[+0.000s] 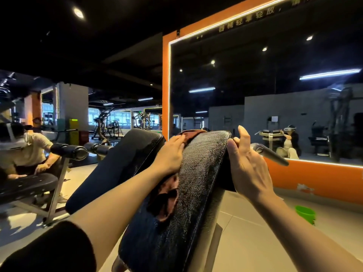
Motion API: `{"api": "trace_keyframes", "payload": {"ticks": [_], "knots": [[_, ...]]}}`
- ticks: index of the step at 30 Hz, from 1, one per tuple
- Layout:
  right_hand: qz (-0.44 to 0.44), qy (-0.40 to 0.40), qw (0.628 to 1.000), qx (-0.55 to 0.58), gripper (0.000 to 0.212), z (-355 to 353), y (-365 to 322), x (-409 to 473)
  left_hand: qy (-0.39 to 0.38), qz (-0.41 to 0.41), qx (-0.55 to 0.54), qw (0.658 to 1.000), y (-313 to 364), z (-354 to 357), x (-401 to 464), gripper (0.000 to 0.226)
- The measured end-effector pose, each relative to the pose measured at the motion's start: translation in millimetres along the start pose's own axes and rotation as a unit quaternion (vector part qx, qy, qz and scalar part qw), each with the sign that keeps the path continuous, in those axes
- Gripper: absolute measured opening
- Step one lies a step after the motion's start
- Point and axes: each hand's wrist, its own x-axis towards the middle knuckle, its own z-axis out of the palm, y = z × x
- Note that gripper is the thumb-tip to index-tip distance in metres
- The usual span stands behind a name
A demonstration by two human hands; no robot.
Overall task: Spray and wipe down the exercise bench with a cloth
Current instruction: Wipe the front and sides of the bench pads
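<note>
Left hand [172, 152], fingers straight, presses flat on a reddish-brown cloth [167, 195] draped along the left edge of the black bench pad [192, 183], near its top. Right hand [247, 165] grips the pad's right edge, thumb on the face, fingers partly extended. Pad surface glistens wet.

Two hands [172, 152] [247, 165], one cloth [167, 197], two bench pads [196, 183] [121, 163], one green bucket [305, 213]
</note>
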Motion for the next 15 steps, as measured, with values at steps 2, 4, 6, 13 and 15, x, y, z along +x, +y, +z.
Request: {"api": "trace_keyframes", "payload": {"ticks": [2, 4, 6, 13, 15], "knots": [[0.002, 0.000, 1.000, -0.003, 0.112, -0.8, -1.0, 0.0, -0.002, -0.026, -0.014, 1.000, -14.5, -4.6, -12.7, 0.043], [0.006, 0.000, 1.000, -0.007, 0.115, -1.6, -4.1, -0.7, 0.000, -0.016, -0.023, 1.000, -2.1, -3.2, -25.7, 0.044], [0.015, 0.001, 1.000, 0.000, 0.117, -2.8, -5.6, 0.1, 0.000, 0.022, -0.034, 0.999, 28.1, 2.1, -37.7, 0.046], [0.053, -0.027, 0.994, 0.092, 0.081, -11.2, -14.2, -22.6, 0.002, 0.052, -0.064, 0.997, 22.1, 2.6, -90.1, 0.045], [0.061, -0.060, 0.990, 0.110, 0.080, -11.4, -22.7, -40.6, 0.004, -0.046, -0.045, 0.998, 7.8, -2.4, -82.2, 0.042]]}}
